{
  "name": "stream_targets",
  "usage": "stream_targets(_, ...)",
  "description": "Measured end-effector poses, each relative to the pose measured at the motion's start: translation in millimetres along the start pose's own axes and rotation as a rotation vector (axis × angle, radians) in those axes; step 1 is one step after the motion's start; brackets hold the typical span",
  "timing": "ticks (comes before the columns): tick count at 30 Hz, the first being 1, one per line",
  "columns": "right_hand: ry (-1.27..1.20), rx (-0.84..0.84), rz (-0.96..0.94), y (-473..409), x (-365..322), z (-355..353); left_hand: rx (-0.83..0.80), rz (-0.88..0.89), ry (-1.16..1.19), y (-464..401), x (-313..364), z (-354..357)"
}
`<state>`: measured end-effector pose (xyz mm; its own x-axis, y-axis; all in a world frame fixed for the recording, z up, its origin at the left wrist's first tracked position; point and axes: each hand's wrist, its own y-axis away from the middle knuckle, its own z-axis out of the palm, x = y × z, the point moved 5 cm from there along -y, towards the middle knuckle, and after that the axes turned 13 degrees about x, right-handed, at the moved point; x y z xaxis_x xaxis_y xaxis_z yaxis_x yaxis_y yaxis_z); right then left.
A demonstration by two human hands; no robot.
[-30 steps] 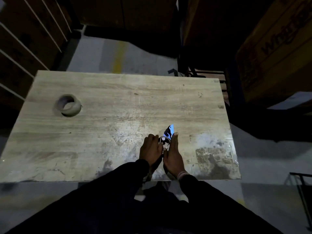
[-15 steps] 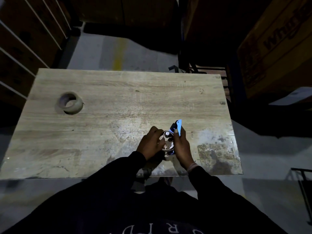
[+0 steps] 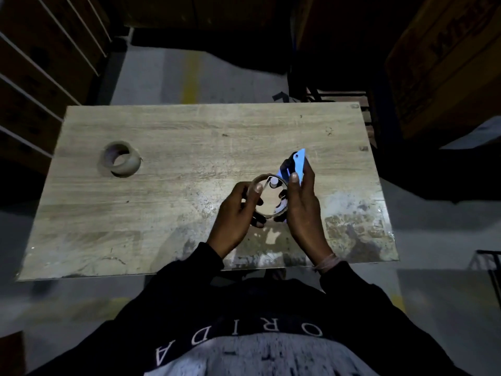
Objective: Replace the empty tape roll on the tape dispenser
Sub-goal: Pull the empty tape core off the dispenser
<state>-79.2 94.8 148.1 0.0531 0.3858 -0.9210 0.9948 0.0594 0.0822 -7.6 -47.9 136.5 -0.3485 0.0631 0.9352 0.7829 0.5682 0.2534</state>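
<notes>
Over the right half of the wooden table [image 3: 173,137] I hold a blue tape dispenser [image 3: 296,164] in my right hand [image 3: 303,210], its blue plate pointing away from me. My left hand [image 3: 235,215] grips the thin cardboard ring of the empty roll [image 3: 267,198], thumb on its upper rim. The ring sits beside the dispenser's white hub [image 3: 274,182], which shows just inside it; whether it is on or off the hub I cannot tell. A full roll of brown tape [image 3: 120,159] lies at the table's left, apart from both hands.
Cardboard boxes [image 3: 444,63] are stacked to the right and shelving with boxes [image 3: 40,63] stands to the left. A grey floor with a yellow line [image 3: 189,82] runs beyond the table. A worn patch [image 3: 352,229] marks the table's near right corner.
Both hands have lifted the dispenser off the table and toward me. The cardboard ring, hidden between my hands before, now shows fully in my left hand.
</notes>
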Motion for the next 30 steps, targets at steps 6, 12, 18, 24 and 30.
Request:
stream_targets(6,0.013,-0.165,-0.037,-3,-3,-12,0.016,0.179,-0.165,-41,25,-28)
stream_targets(12,0.050,-0.193,-0.041,-8,-2,-16,-0.034,0.189,-0.213,-51,29,-22)
stream_targets(18,0.066,-0.161,-0.039,-12,4,-22,-0.015,0.212,-0.258,-52,33,-14)
stream_targets(24,0.111,-0.109,-0.069,-18,15,-29,-0.053,0.348,-0.430,-54,41,2)
stream_targets(30,0.138,-0.025,-0.007,-32,42,-41,-0.069,0.348,-0.426,-58,46,26)
